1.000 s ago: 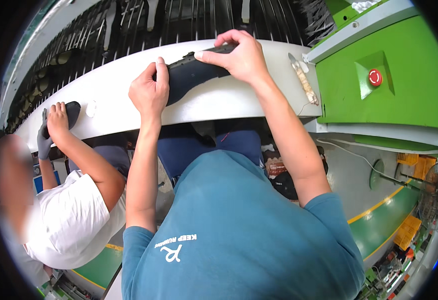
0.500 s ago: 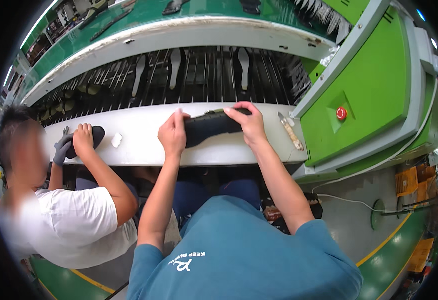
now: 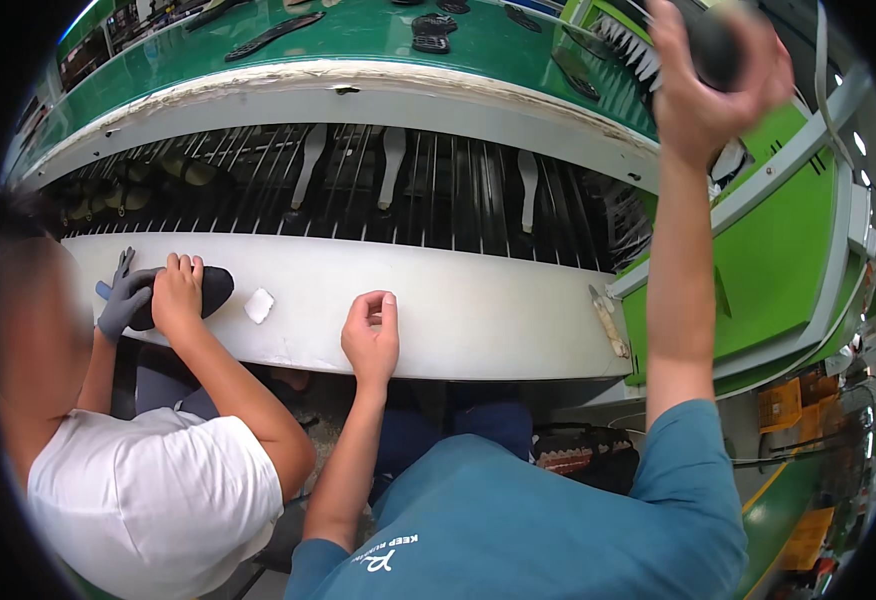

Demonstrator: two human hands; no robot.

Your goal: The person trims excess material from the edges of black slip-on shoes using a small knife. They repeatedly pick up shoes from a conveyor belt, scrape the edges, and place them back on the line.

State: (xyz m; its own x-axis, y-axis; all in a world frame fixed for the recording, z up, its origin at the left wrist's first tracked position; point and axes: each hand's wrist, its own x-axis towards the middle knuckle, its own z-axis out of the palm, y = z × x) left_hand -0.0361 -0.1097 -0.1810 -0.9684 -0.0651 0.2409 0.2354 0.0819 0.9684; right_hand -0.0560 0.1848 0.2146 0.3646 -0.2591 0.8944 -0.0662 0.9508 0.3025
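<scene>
My right hand [image 3: 713,95] is raised at the far right, gripping a dark shoe [image 3: 715,48] seen end-on; motion blurs it. My left hand [image 3: 370,338] is over the white worktop [image 3: 478,310], loosely curled, with a gap between thumb and fingers and nothing visible in it. Beyond the worktop, grey-topped soles [image 3: 392,165] lie on the roller conveyor [image 3: 458,190]. To my left, a co-worker's hands, one in a grey glove [image 3: 123,305], hold a dark shoe [image 3: 216,288].
A crumpled white scrap [image 3: 258,305] lies between the co-worker and me. At the worktop's right end is a slim tool with a pale wrapped handle [image 3: 613,330]. A green machine [image 3: 773,300] borders the right. Dark soles [image 3: 432,35] rest on the green upper shelf [image 3: 358,45].
My left hand has let go of the shoe and stays over the worktop. My right hand has carried the shoe up and to the far right. The view has shifted.
</scene>
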